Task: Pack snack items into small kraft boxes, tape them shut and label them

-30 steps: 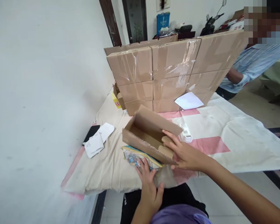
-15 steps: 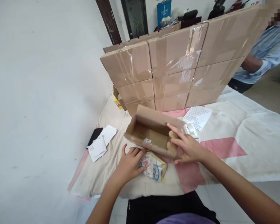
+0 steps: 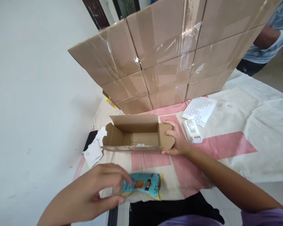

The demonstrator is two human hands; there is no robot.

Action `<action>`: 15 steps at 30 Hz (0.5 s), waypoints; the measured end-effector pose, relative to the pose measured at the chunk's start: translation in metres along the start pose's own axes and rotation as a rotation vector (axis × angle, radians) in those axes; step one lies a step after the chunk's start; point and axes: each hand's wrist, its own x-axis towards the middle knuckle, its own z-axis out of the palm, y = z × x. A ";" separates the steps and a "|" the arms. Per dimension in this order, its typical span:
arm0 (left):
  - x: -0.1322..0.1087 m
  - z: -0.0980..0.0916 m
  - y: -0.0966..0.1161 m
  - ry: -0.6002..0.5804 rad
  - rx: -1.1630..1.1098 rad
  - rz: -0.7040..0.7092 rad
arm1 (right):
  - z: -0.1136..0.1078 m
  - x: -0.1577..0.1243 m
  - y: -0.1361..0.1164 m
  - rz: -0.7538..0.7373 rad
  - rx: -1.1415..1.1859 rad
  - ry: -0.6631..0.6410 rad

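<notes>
A small open cardboard box (image 3: 141,138) sits on the cloth, its long back flap raised. My right hand (image 3: 176,138) grips the box's right end flap, fingers above and thumb at the near side. A small printed slip (image 3: 140,145) shows inside the box. Near the table's front edge is a teal and yellow packet (image 3: 143,185), apart from the box. My left hand (image 3: 101,188), slightly blurred, has the packet's left end between its fingers and thumb.
A tall taped cardboard panel (image 3: 165,53) stands behind the box. A white tape dispenser (image 3: 192,131) and a printed sheet (image 3: 199,110) lie at right. White papers (image 3: 93,153) and a dark object (image 3: 90,140) lie left. A person's sleeve (image 3: 277,39) shows at far right.
The box has moved left and turned squarer to me. The packet has come nearer to me and now shows its teal side instead of its pale printed one. My view has dipped.
</notes>
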 end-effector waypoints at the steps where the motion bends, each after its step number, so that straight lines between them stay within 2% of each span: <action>1: 0.005 0.012 -0.003 -0.033 0.063 -0.065 | -0.001 0.000 -0.001 0.006 0.006 0.015; 3: 0.021 0.049 -0.015 -0.127 0.209 -0.201 | -0.003 0.002 -0.004 0.005 0.011 0.017; 5: 0.037 0.088 -0.031 -0.171 0.333 -0.292 | -0.004 0.004 -0.007 0.009 0.019 0.007; 7: 0.046 0.110 -0.042 -0.120 0.395 -0.323 | -0.003 0.004 -0.009 0.013 0.027 0.004; 8: 0.046 0.111 -0.045 -0.092 0.403 -0.308 | -0.002 0.004 -0.010 0.019 0.033 0.002; 9: 0.044 0.107 -0.045 -0.063 0.396 -0.271 | -0.002 0.004 -0.010 0.027 0.038 -0.001; 11: 0.031 0.084 -0.037 -0.014 0.347 -0.153 | -0.001 0.004 -0.011 0.045 0.047 -0.006; 13: 0.012 0.049 -0.025 0.049 0.277 -0.044 | 0.000 0.003 -0.011 0.050 0.045 -0.004; 15: -0.010 0.009 -0.014 0.174 0.207 -0.033 | 0.001 0.002 -0.011 0.049 0.038 0.007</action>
